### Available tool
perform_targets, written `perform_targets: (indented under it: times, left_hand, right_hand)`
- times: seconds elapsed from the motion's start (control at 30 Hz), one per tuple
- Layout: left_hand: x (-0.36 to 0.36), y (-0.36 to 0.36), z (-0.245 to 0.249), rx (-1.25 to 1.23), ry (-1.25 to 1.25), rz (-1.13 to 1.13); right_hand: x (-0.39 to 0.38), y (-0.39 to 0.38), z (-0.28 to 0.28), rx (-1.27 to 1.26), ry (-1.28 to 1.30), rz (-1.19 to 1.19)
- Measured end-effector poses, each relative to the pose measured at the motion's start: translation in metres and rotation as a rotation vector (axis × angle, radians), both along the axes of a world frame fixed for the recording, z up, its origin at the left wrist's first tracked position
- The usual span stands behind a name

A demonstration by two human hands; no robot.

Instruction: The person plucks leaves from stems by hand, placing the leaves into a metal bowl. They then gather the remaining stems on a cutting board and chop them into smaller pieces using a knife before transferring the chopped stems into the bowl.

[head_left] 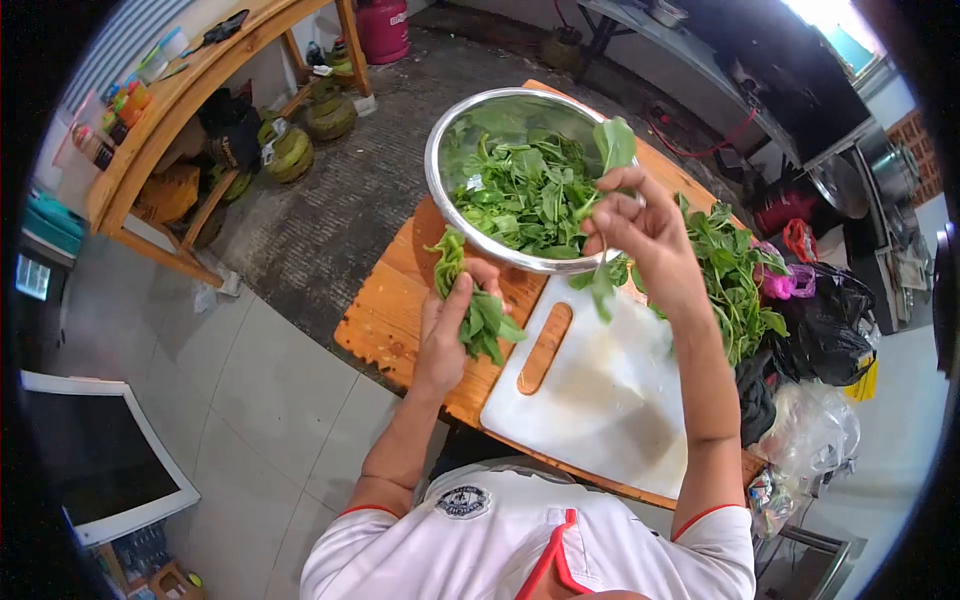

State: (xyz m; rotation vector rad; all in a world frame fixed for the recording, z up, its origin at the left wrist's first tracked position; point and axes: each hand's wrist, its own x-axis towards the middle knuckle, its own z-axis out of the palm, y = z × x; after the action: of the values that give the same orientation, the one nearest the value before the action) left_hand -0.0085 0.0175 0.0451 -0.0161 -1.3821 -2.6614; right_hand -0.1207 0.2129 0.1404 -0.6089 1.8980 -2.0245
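Note:
My left hand (pixel 452 320) is closed around a small bunch of leafy greens (pixel 487 325), its stems and leaves sticking out on both sides. Over the right rim of a steel bowl (pixel 436 170), my right hand (pixel 632 225) pinches a leafy sprig (pixel 615 145); one leaf points up and others hang below the fingers. Many picked leaves (pixel 530 190) lie inside the bowl. Below it is a white cutting board (pixel 600 380) with a handle slot, partly behind my right forearm. A large pile of leafy greens (pixel 735 275) rests to the right of that forearm.
The wooden table (pixel 400 300) carries the bowl and board. Black plastic bags (pixel 825 320) and a clear bag (pixel 810 425) crowd its right side. A wooden shelf (pixel 220 75) with bottles stands at upper left, green gas cylinders (pixel 288 150) beneath it.

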Motion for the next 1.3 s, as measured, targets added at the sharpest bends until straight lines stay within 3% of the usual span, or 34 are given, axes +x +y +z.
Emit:
perform_targets:
  times: [0.1,0.27,0.37,0.5,0.6,0.67,0.73,0.83,0.97,1.13,1.23,1.3]
  left_hand:
    - [0.004,0.014,0.010,0.026,0.057,0.016]
    - [0.022,0.034,0.017,-0.121,0.081,0.055]
    - [0.032,0.043,0.018,-0.198,0.142,0.093]
    - [0.043,0.047,0.010,-0.182,0.125,0.024]
    - [0.042,0.049,0.006,-0.364,0.187,0.143]
    - [0.043,0.050,0.010,-0.311,0.173,0.094]
    - [0.041,0.048,0.009,-0.251,0.156,0.034]
    - [0.036,0.043,0.006,-0.254,0.123,0.013]
    - [0.028,0.023,-0.008,-0.407,0.088,-0.062]
    - [0.023,0.003,-0.011,-0.553,-0.055,-0.122]
    - [0.014,-0.003,-0.015,-0.392,-0.050,-0.132]
    - [0.006,-0.007,-0.030,-0.209,0.026,-0.128]
  right_hand:
    - [0.043,-0.003,0.005,0.054,0.033,0.050]
    - [0.083,-0.007,-0.012,-0.012,-0.110,0.054]
    - [0.098,-0.007,-0.021,0.071,-0.059,-0.004]
    - [0.108,-0.011,-0.039,0.122,0.369,-0.250]
    - [0.113,-0.012,-0.042,0.182,0.474,-0.276]
    - [0.116,-0.016,-0.041,0.166,0.388,-0.237]
    - [0.113,-0.018,-0.043,0.198,0.336,-0.211]
    - [0.107,-0.019,-0.040,0.100,0.050,-0.149]
    - [0.089,-0.019,-0.022,0.318,0.114,-0.048]
    - [0.064,-0.027,-0.017,0.507,0.428,0.022]
    - [0.019,-0.022,-0.002,0.553,0.656,0.121]
    - [-0.023,-0.032,0.015,0.655,0.460,0.008]
